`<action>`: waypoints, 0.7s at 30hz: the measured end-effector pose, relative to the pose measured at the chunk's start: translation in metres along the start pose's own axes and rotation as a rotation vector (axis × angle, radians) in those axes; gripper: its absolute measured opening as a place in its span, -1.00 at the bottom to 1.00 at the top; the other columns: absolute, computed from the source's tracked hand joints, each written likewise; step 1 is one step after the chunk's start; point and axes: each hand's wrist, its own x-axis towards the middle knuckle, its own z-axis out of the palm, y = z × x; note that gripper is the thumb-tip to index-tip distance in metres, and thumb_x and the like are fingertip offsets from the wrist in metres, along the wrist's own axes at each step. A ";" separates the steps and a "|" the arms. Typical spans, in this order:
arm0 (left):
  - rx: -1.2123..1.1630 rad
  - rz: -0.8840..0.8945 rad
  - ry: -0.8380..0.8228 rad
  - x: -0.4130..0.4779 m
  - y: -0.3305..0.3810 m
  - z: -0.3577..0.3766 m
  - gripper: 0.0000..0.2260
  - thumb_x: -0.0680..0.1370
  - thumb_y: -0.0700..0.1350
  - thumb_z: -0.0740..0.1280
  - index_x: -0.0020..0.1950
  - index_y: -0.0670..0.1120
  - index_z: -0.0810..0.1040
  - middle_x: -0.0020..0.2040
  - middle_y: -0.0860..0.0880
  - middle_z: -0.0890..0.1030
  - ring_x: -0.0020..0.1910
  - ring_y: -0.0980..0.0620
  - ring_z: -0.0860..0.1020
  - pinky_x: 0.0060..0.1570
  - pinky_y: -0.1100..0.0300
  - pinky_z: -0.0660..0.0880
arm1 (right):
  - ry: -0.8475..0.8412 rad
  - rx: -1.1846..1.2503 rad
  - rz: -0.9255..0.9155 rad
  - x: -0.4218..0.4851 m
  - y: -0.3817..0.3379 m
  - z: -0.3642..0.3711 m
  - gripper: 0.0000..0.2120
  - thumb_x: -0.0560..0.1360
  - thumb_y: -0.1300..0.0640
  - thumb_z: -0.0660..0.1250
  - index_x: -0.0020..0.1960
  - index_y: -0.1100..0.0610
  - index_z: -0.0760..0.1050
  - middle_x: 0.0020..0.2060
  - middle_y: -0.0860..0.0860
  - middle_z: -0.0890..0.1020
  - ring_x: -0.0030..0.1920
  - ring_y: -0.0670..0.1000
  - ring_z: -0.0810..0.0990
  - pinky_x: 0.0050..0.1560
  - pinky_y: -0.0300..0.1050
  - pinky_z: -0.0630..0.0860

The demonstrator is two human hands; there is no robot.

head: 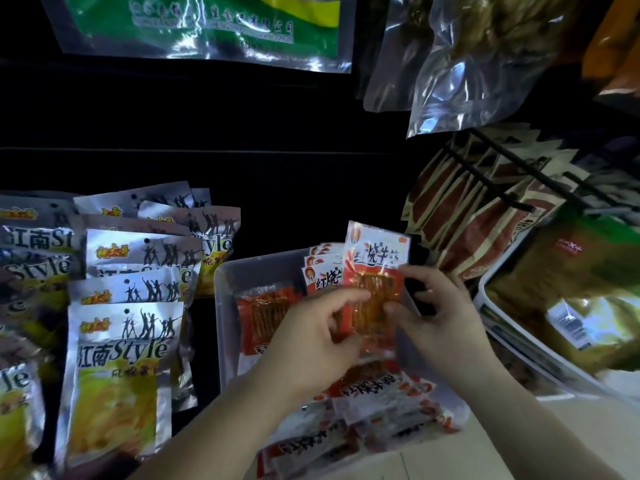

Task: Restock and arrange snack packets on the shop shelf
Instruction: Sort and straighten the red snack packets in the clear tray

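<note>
Overlapping left of the grip, silver packets [121,348] read "江南Style". The left hand [311,334] and right hand [446,317] both pinch one red packet [375,271] marked "红烧", held upright over a grey tray [221,306] of matching packets. Right of the grip, brown-red packets [460,209] hang on a black rack [485,181].

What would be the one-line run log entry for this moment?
phase: restocking | left hand: holds red packet | right hand: holds same packet | place: above grey bin
</note>
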 end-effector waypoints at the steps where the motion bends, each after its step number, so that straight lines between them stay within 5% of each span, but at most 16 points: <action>1: 0.215 0.144 0.061 0.001 -0.002 0.000 -0.60 0.55 -0.25 0.44 0.30 0.15 0.61 0.00 0.23 0.57 -0.17 0.28 0.55 -0.11 0.40 0.50 | 0.051 -0.134 -0.074 -0.002 -0.001 -0.001 -0.64 0.49 -0.17 0.43 0.27 -0.17 0.56 0.17 -0.14 0.53 0.16 -0.07 0.60 0.09 -0.12 0.56; 5: 0.657 0.469 0.065 -0.002 -0.010 0.010 -0.74 0.44 -0.30 0.46 0.06 -0.03 0.68 0.24 0.03 0.62 -0.03 -0.04 0.68 -0.22 0.05 0.66 | -0.142 0.479 0.076 -0.002 -0.018 0.012 -0.62 0.56 -0.07 0.45 0.34 -0.01 0.55 0.15 -0.02 0.71 0.21 0.04 0.68 0.18 0.19 0.63; 8: 0.516 0.510 -0.044 -0.011 -0.008 0.018 -0.82 0.50 -0.23 0.46 0.03 0.01 0.67 0.31 0.08 0.61 0.23 0.06 0.60 0.07 0.07 0.64 | -0.066 0.317 -0.039 0.004 -0.020 0.012 -0.78 0.67 0.14 0.33 0.29 -0.05 0.57 0.13 -0.03 0.72 0.20 0.04 0.67 0.26 0.30 0.57; 11: 0.184 0.287 0.171 -0.009 -0.011 0.012 -0.90 0.57 -0.10 0.43 0.05 0.08 0.61 0.36 0.24 0.51 0.36 0.25 0.48 0.30 0.18 0.49 | -0.085 0.247 -0.047 0.007 -0.014 0.003 -0.65 0.69 0.24 0.26 0.33 -0.14 0.53 0.17 -0.15 0.69 0.24 -0.10 0.63 0.30 0.19 0.57; 13: 0.078 0.101 0.304 0.000 -0.011 0.004 -0.85 0.54 -0.08 0.50 0.00 0.15 0.60 0.33 0.25 0.49 0.32 0.19 0.51 0.31 0.16 0.47 | -0.136 0.311 -0.064 0.007 -0.011 0.001 -0.60 0.67 0.31 0.28 0.35 -0.12 0.49 0.17 -0.06 0.69 0.23 0.02 0.65 0.25 0.33 0.57; 17: -0.316 -0.139 0.173 0.009 -0.001 0.001 -0.73 0.52 -0.18 0.54 0.05 0.19 0.67 0.01 0.11 0.69 0.01 0.11 0.66 0.05 -0.03 0.66 | -0.133 0.448 -0.091 0.006 -0.008 0.003 -0.39 0.59 0.40 0.36 0.46 -0.15 0.36 0.15 0.13 0.69 0.17 0.29 0.65 0.16 0.51 0.54; 21: -0.206 -0.144 0.181 0.007 -0.011 0.003 -0.56 0.57 -0.13 0.50 0.32 0.31 0.57 0.10 0.05 0.68 0.02 0.06 0.66 0.04 0.07 0.66 | -0.158 0.320 -0.103 0.003 -0.005 0.003 -0.53 0.62 0.33 0.36 0.33 -0.18 0.55 -0.12 0.40 0.59 -0.21 0.52 0.49 -0.24 0.49 0.48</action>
